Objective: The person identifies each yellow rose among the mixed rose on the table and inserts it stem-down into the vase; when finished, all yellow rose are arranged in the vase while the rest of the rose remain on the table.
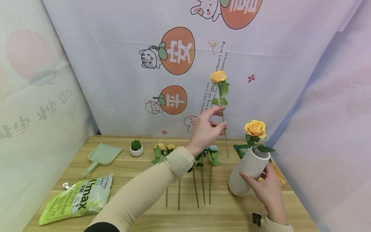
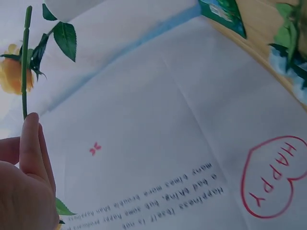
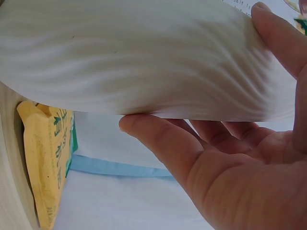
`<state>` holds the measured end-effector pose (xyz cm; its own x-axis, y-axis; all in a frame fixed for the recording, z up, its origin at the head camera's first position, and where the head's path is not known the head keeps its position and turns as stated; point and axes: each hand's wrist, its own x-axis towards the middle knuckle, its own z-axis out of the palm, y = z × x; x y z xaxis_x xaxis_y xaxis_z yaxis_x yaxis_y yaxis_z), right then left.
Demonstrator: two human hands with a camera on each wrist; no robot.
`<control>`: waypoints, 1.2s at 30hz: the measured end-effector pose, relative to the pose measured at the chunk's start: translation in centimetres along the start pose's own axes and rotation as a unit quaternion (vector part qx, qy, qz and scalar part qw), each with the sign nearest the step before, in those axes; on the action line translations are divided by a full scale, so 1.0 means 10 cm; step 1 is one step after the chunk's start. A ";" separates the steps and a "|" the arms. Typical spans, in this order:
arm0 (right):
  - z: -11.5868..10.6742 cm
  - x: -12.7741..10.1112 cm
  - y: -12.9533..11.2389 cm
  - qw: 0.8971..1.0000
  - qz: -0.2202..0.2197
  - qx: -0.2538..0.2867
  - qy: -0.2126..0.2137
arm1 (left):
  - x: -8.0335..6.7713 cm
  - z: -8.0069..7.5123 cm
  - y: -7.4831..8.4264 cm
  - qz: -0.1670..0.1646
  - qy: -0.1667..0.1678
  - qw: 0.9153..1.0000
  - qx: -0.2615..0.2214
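My left hand [image 1: 205, 130] pinches the thin green stem of a yellow artificial rose [image 1: 218, 77], holding it upright above the back of the table. In the left wrist view, the fingers of that hand [image 2: 31, 177] close on the stem [image 2: 25, 72], whose lower end sticks out past them. My right hand [image 1: 269, 191] grips a white ribbed vase [image 1: 244, 175] at its side and tilts it. Another yellow rose [image 1: 255, 129] stands in the vase's mouth. Up close in the right wrist view, thumb and fingers of the right hand [image 3: 240, 167] span the vase wall [image 3: 144, 62].
Several yellow and blue flowers [image 1: 213, 154] lie mid-table, partly behind the left sleeve. On the left are a green dustpan [image 1: 105, 154], a small potted succulent [image 1: 136, 148] and a green Umax bag [image 1: 81, 196]. A yellow packet [image 3: 45, 158] lies beyond the vase. Printed cloth hangs behind.
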<state>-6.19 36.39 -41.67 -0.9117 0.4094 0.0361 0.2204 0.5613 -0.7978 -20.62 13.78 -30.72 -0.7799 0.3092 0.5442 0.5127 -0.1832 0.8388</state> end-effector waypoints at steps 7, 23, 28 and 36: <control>0.02 0.01 0.01 1.000 -0.001 0.001 0.004 | 0.16 0.34 0.07 0.046 -0.005 0.999 -0.008; 0.01 0.01 0.01 1.000 0.002 0.001 -0.002 | 0.34 0.71 -0.05 0.091 0.025 0.994 0.055; 0.02 0.01 -0.02 1.000 0.002 0.005 -0.003 | 0.26 0.74 -0.16 0.081 0.005 0.993 0.089; 0.02 -0.01 -0.03 1.000 0.001 -0.003 0.006 | 0.12 0.80 -0.29 0.083 -0.048 0.989 0.115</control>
<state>-6.23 36.01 -41.52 -0.9069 0.4193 0.0418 0.2244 0.5644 -0.7944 -20.17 22.12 -32.66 -0.6466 0.3817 0.6605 0.7074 -0.0241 0.7064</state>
